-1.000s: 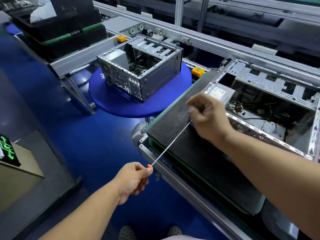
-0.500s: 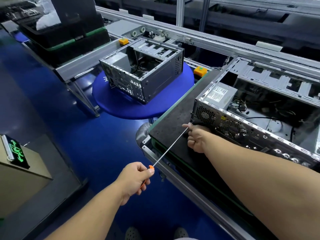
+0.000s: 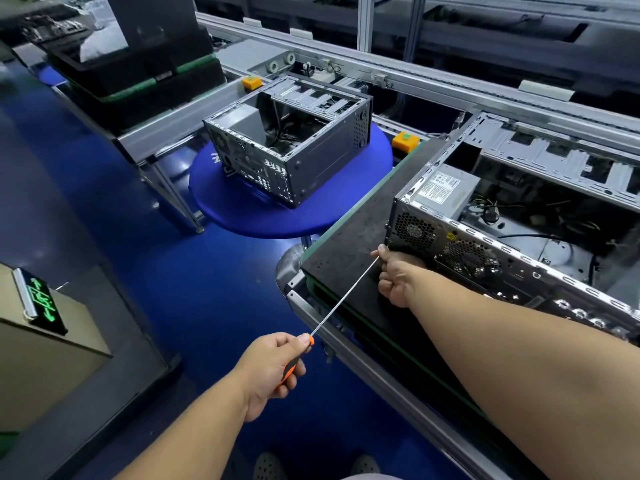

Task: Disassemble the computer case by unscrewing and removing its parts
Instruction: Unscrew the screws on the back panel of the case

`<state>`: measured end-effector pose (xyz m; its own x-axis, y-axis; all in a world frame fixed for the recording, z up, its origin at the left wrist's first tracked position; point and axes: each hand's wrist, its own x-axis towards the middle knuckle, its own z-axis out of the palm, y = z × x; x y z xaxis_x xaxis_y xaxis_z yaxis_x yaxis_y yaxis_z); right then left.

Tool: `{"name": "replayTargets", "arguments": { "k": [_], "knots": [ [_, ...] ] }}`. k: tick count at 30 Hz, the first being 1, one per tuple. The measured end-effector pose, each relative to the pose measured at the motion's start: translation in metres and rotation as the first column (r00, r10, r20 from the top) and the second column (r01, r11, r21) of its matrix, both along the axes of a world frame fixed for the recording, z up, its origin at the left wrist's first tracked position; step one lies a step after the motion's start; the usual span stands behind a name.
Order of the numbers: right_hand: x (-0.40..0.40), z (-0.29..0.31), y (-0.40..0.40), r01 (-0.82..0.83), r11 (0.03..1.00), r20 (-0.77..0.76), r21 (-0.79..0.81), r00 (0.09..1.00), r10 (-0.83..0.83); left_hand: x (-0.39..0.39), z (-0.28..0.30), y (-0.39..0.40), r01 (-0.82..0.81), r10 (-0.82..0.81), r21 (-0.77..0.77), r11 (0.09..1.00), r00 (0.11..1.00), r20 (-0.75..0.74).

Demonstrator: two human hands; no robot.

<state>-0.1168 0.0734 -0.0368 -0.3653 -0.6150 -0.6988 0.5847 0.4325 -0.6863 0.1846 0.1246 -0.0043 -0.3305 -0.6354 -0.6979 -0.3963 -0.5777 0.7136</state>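
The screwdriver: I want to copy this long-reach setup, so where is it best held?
Hold the screwdriver by its orange-and-black handle from behind, as the left hand does. Its shaft is long and thin, so the right hand should pinch it near the tip, at the computer case corner.

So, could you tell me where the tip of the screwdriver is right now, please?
In the head view it sits centre-right: the screwdriver tip is by the right hand, at the lower left corner of the near computer case, beside its fan grille.
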Motion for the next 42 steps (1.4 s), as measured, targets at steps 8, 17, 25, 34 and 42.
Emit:
{"name": "replayTargets", "arguments": {
  "k": [8,17,25,34,42],
  "knots": [
    [-0.003,0.000,-0.002,-0.011,1.000,-0.009,0.019,1.000,0.011,0.015,-0.016,0.021,-0.166,0.161,-0.177,0.970,0.986,-0.044],
    [-0.007,0.001,0.000,-0.035,0.999,-0.005,0.017,0.999,0.035,0.017,-0.022,0.031,-0.244,0.235,-0.270,0.932,0.970,-0.064],
    [-0.006,0.000,0.008,-0.089,0.996,-0.017,-0.014,0.996,0.088,0.017,-0.014,0.033,-0.285,0.294,0.074,0.956,0.936,-0.191],
    [-0.003,-0.003,0.001,-0.035,0.999,-0.042,0.030,0.998,0.036,0.014,-0.014,0.038,-0.273,0.258,-0.062,0.960,0.950,-0.177],
    [-0.003,-0.005,-0.003,0.043,0.998,-0.030,0.046,0.999,-0.041,0.017,-0.012,0.038,-0.080,0.138,-0.432,0.898,0.985,0.104]
  ]
}}
